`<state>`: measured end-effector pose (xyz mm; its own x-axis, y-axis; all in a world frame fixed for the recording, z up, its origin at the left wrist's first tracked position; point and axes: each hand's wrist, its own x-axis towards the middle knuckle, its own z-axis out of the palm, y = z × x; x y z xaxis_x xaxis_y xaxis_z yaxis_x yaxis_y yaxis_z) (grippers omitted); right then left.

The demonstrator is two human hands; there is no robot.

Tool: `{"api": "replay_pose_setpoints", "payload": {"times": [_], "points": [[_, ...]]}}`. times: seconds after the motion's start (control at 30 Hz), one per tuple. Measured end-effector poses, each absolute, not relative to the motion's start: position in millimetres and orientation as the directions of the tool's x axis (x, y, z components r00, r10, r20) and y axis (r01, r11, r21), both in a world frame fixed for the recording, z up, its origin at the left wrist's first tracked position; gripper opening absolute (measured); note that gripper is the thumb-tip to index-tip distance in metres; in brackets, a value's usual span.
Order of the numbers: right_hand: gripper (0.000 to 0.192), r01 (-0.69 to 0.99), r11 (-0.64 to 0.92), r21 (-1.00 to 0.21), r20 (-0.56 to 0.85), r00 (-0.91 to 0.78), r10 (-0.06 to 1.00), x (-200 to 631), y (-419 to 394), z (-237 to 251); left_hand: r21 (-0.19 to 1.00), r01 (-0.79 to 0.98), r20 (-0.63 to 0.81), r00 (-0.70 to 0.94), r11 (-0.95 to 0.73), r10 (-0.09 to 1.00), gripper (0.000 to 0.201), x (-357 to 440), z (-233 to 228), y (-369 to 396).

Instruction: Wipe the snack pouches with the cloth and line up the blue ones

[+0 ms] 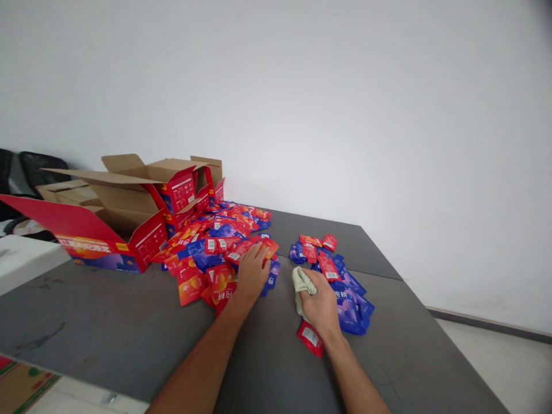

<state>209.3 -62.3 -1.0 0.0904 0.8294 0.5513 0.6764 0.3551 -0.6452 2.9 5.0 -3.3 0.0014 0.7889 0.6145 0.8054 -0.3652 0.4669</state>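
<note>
My left hand (253, 271) lies on the right edge of a large heap of red and blue packets (224, 233), fingers stretched out over it. A folded pale cloth (301, 287) is bunched in my right hand (319, 302), with the fingers closed around it. Just beyond and to the right of that hand is a smaller group of packets, mostly blue packets (351, 307) with a few red packets (328, 266) on top. One red packet (310, 339) lies beside my right wrist, nearer to me.
Open red cardboard boxes (149, 244) stand at the left of the dark grey table (267, 368), against the heap. A white object (30, 259) sits at the far left, with black chairs (41, 169) behind. A white wall (328, 115) rises behind the table.
</note>
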Motion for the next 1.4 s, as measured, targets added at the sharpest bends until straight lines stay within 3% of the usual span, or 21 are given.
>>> {"api": "replay_pose_setpoints", "payload": {"times": [0.07, 0.17, 0.3, 0.47, 0.57, 0.7, 0.87, 0.97, 1.1, 1.23, 1.3, 1.4], "points": [[0.037, 0.677, 0.315, -0.665, 0.551, 0.160, 0.819, 219, -60, 2, 0.442, 0.847, 0.642, -0.068, -0.296, 0.764, 0.036, -9, -2, 10], [0.039, 0.683, 0.268, -0.680, 0.527, 0.200, 0.826, 229, -56, 5, 0.394, 0.880, 0.628, -0.046, -0.266, 0.777, 0.033, -16, -1, 13], [0.039, 0.692, 0.211, -0.690, 0.482, 0.222, 0.848, 234, -53, 5, 0.379, 0.852, 0.568, 0.095, -0.362, 0.818, 0.031, 0, -1, 6], [0.040, 0.656, 0.119, -0.745, 0.432, 0.339, 0.836, 244, -51, 6, 0.473, 0.701, 0.439, 0.339, -0.534, 0.832, 0.020, 46, -5, -27], [0.040, 0.651, 0.112, -0.751, 0.453, 0.384, 0.804, 253, -51, 7, 0.521, 0.591, 0.411, 0.458, -0.615, 0.788, 0.030, 74, -12, -50], [0.039, 0.640, 0.160, -0.752, 0.511, 0.412, 0.754, 262, -49, 5, 0.587, 0.525, 0.362, 0.510, -0.616, 0.780, 0.060, 97, -21, -67], [0.038, 0.622, 0.175, -0.763, 0.513, 0.419, 0.749, 261, -51, 6, 0.813, 0.435, 0.212, 0.399, -0.388, 0.892, 0.040, 94, -26, -59], [0.038, 0.595, 0.180, -0.783, 0.491, 0.415, 0.766, 256, -53, 12, 0.943, 0.259, 0.126, 0.301, -0.208, 0.945, 0.045, 83, -25, -46], [0.035, 0.595, 0.264, -0.759, 0.525, 0.320, 0.789, 246, -58, 19, 0.998, -0.057, -0.006, 0.310, 0.025, 0.951, 0.022, 67, -18, -32], [0.035, 0.601, 0.405, -0.689, 0.591, 0.142, 0.794, 232, -61, 16, 0.902, -0.344, -0.065, 0.486, 0.259, 0.871, 0.057, 58, -11, -30], [0.041, 0.613, 0.441, -0.656, 0.610, 0.085, 0.788, 227, -61, 11, 0.871, -0.404, 0.004, 0.576, 0.280, 0.817, 0.074, 58, -9, -32], [0.052, 0.624, 0.465, -0.628, 0.611, 0.025, 0.791, 221, -62, 4, 0.830, -0.491, 0.109, 0.609, 0.265, 0.786, 0.083, 60, -7, -33]]}}
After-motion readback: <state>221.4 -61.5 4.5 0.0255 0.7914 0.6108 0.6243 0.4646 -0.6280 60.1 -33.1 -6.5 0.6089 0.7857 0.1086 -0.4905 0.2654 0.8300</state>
